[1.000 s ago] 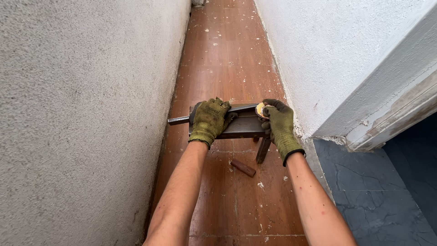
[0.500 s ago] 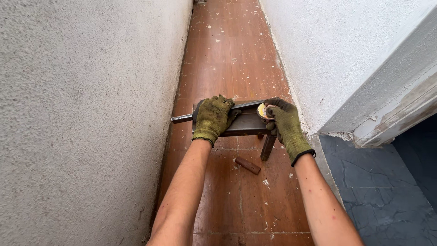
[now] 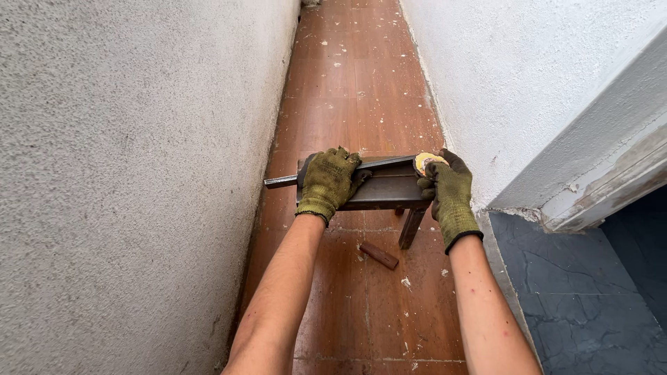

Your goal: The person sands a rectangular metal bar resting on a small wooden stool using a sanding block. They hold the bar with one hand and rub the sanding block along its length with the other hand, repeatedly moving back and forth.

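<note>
My left hand [image 3: 330, 180], in an olive work glove, grips the left part of a dark metal frame piece [image 3: 385, 187] held level above the brown tiled floor. A thin metal rod [image 3: 279, 182] sticks out of it to the left. My right hand [image 3: 450, 191], also gloved, clasps the right end of the frame, where a small round yellowish roll [image 3: 425, 162] sits against the fingers. A short dark leg [image 3: 411, 227] hangs down from the frame's underside.
The passage is narrow: a rough grey plastered wall [image 3: 125, 180] on the left, a white wall [image 3: 528, 83] on the right. A short brown stick [image 3: 379, 255] and plaster flecks lie on the tiles. A dark blue floor [image 3: 590, 298] begins at the lower right.
Both hands and the frame keep the same grip. The view has shifted slightly, so they sit a little further right and lower in the picture.
</note>
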